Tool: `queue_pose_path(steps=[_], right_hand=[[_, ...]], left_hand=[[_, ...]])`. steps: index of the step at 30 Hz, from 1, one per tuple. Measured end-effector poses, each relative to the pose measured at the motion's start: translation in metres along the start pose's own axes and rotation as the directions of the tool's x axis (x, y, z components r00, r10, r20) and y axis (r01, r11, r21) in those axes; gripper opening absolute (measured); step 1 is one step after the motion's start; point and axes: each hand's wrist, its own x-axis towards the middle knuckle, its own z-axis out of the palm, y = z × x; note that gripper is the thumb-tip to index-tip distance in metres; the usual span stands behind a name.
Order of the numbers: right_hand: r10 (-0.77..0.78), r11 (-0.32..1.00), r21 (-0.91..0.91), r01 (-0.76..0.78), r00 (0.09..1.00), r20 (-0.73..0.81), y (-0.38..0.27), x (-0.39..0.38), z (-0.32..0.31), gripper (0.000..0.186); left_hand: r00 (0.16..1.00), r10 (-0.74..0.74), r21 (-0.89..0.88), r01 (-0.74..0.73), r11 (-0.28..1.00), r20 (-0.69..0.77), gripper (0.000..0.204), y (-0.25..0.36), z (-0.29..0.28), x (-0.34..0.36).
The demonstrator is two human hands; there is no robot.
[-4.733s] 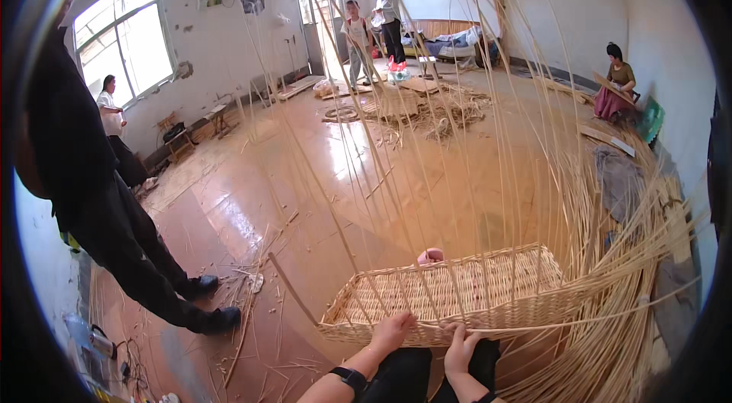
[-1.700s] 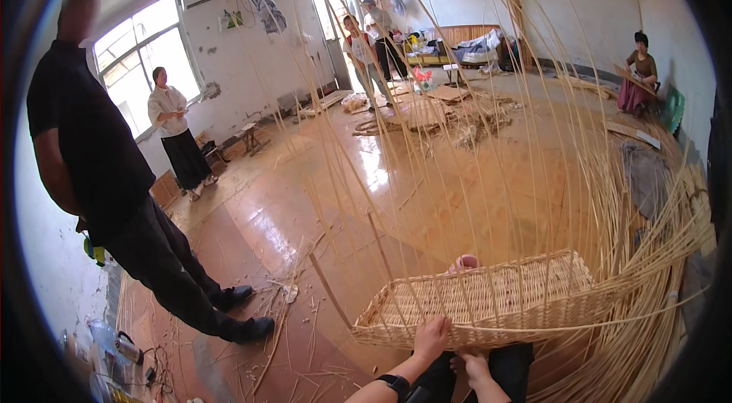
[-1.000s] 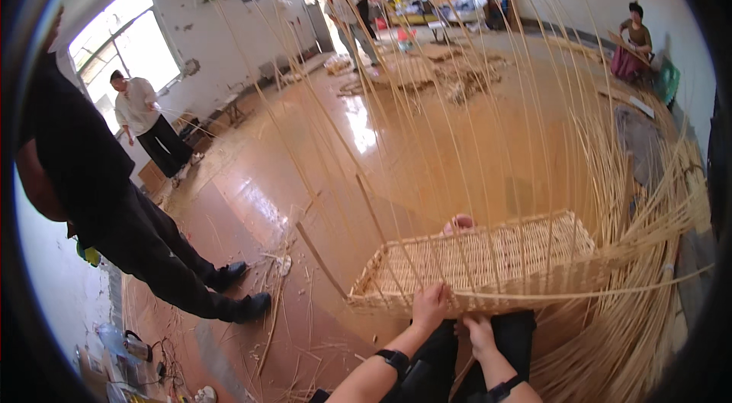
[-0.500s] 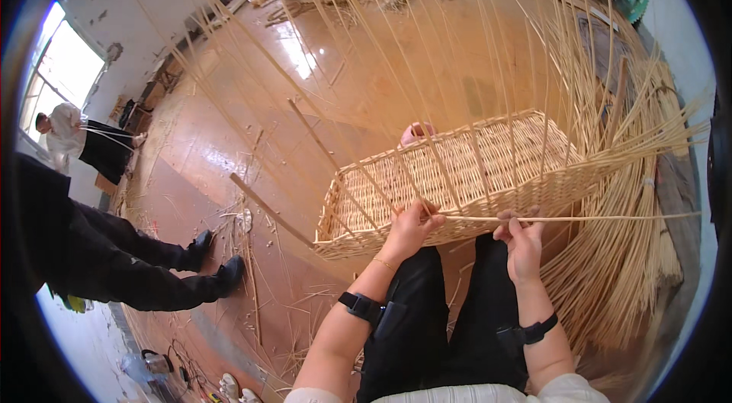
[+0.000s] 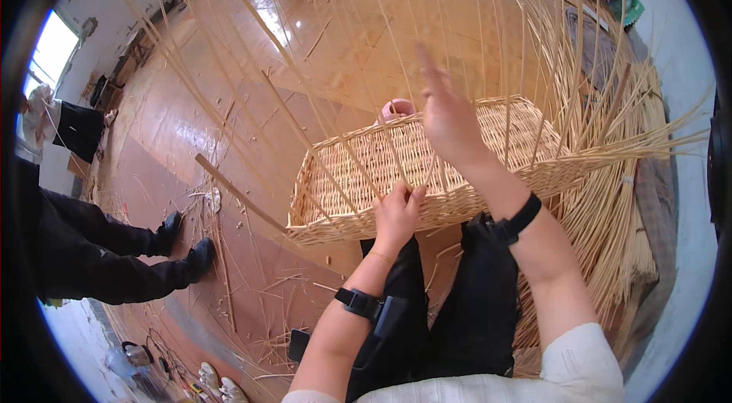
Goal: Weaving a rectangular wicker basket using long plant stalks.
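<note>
A rectangular wicker basket (image 5: 352, 163) rests tilted before my knees, with long upright stakes rising from its sides. My left hand (image 5: 398, 214) is closed at the near edge, thumb and fingers pinching a thin wicker rod where it meets the weave. Above the basket, my right hand (image 5: 455, 128) is raised with its fingers pointing away from me. Motion smears those fingertips, so whether they grip a rod cannot be made out.
A large bundle of loose wicker rods (image 5: 602, 250) lies to the right by the wall. At left stands a person in dark trousers (image 5: 114, 250); others are farther off. Two thick sticks slant up from the basket's left part. Wicker scraps litter the floor (image 5: 252, 281).
My right hand has swung up and left from the near edge to above the basket. The rod that stretched rightward between my hands no longer shows there. My left hand still pinches the edge.
</note>
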Motion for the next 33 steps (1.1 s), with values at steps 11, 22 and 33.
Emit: queue_pose_path(steps=[11, 22, 33], right_hand=[[0.833, 0.243, 0.969, -0.037, 0.519, -0.189, 0.056, -0.162, -0.009, 0.057], [0.723, 0.238, 0.970, -0.056, 0.676, -0.138, 0.008, -0.178, 0.026, 0.056], [0.722, 0.188, 0.981, -0.038, 0.683, -0.112, 0.009, -0.183, 0.029, 0.045]], left_hand=[[0.965, -0.211, -0.014, 0.215, 0.976, 0.157, 0.042, 0.001, -0.012, 0.013], [0.980, -0.201, 0.215, 0.196, 0.957, 0.002, 0.054, 0.014, -0.094, 0.031], [0.727, 0.686, 0.592, -0.541, 0.597, -0.028, 0.022, 0.185, -0.029, 0.075]])
